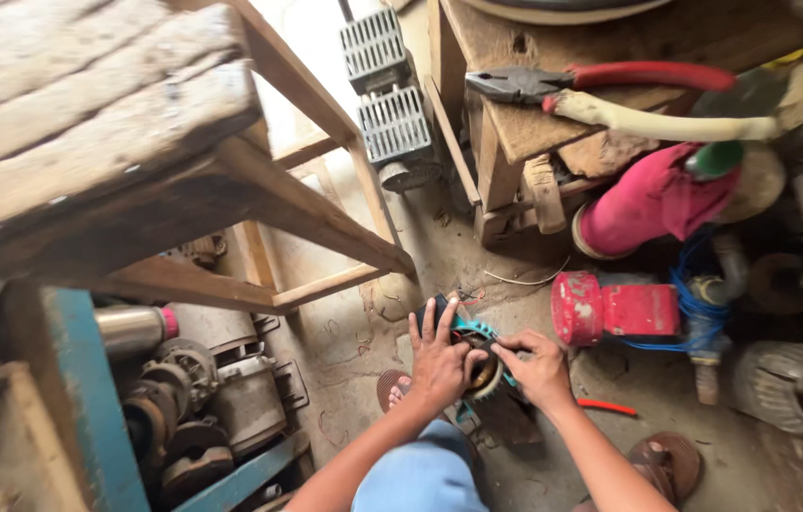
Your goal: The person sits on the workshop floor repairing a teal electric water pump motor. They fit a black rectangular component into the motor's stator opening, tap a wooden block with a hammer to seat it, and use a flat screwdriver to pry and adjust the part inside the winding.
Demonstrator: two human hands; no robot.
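Observation:
A small round motor part (479,353) with a teal plastic frame and copper windings lies on the dusty floor between my feet. My left hand (438,360) rests flat over its left side, fingers spread. My right hand (538,367) pinches at its right rim with thumb and fingertips. What the right fingers grip is too small to make out. My bare forearms and a blue-clad knee (420,474) show at the bottom.
A wooden stool (230,180) stands at left, a wooden bench (553,123) with red-handled pliers (600,81) at the top. A red pump (610,308) with blue wires, a pink cloth (653,199), old motors (202,398) and sandals (667,465) crowd the floor.

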